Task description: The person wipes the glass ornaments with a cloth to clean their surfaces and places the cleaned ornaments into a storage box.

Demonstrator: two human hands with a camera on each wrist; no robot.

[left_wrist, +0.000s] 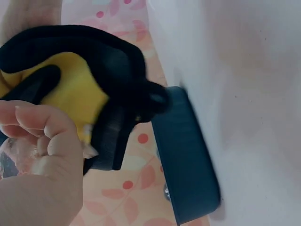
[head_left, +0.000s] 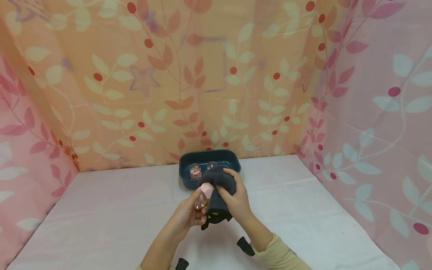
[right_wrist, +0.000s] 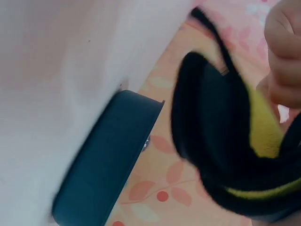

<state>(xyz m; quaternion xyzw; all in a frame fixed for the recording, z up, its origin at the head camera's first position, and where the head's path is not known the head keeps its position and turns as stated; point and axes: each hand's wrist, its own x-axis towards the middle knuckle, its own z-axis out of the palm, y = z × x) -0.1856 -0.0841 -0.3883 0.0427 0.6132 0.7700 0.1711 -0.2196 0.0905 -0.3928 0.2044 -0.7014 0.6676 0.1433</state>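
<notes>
My left hand (head_left: 187, 212) grips a small snow globe (head_left: 200, 202) with a clear dome and a faceted pink base, tilted with the dome downward. The globe lies right beside a dark blue-grey fabric pouch (head_left: 217, 202) and overlaps it in the head view. My right hand (head_left: 239, 197) holds the pouch, thumb on its near side and fingers over its top. In the left wrist view the pouch's mouth gapes and shows a yellow lining (left_wrist: 77, 77); part of the globe (left_wrist: 21, 157) appears under my curled fingers. A thin dark strap (right_wrist: 214, 40) sticks out from the pouch.
Behind the hands, a dark teal plastic tray (head_left: 189, 183) stands on the white-covered table (head_left: 118, 210). Inside it are a pink-based snow globe (head_left: 195, 171) and another globe (head_left: 211, 164), partly hidden by the pouch. Patterned fabric walls (head_left: 216, 93) surround the table's back and sides.
</notes>
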